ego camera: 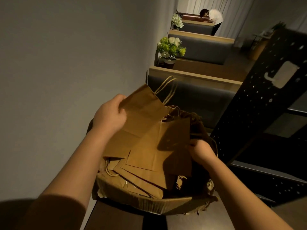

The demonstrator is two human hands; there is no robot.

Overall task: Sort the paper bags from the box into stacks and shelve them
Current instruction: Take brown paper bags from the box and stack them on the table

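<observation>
We see dim, warm-toned scene; brightest patch is pale curtain (196, 4) far behind cardboard box (144, 206). Light falls from above box, so right hand (201, 151) casts hard dark shadow over paper bags (149, 146) inside it (edges crisp). Box's right interior nearly black. Wide-angle bending tilts wall (66, 55) left of box, black rack (269, 97) right of it. Overall soft, slightly smeared detail.

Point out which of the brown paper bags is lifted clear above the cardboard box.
The flat brown paper bag gripped by the left hand: it is raised with its twisted handles pointing up, while the other bags lie piled in the torn cardboard box.
</observation>
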